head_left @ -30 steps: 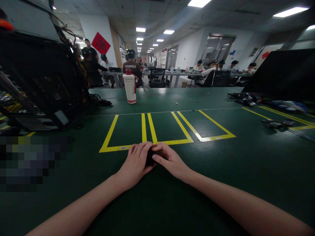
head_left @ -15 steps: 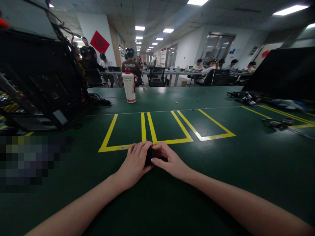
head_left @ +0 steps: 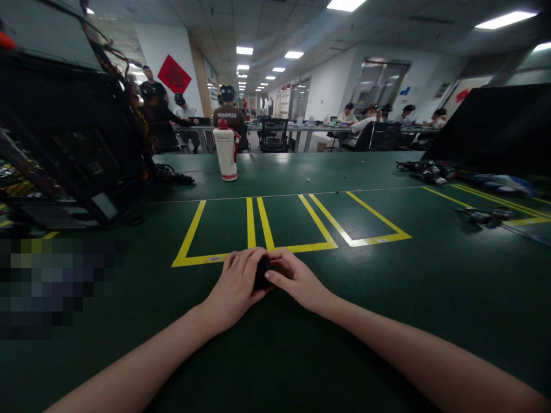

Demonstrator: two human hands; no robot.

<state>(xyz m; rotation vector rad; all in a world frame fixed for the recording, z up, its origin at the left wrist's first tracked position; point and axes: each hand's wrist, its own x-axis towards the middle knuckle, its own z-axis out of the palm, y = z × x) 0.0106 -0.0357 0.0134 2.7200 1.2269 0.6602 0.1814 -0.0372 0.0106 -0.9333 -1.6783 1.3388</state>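
Observation:
Both my hands meet on a small black object resting on the green table, just in front of the yellow taped boxes. My left hand cups it from the left with fingers curled over its top. My right hand closes on it from the right, thumb pressed against its near side. Most of the object is hidden between the fingers, so I cannot make out what it is.
A white bottle with a red cap stands at the back. A black equipment rack with cables fills the left. Dark tools and a black screen lie right. Several people sit at far desks.
My hands and the black object stay in place; only the fingers shift slightly on it.

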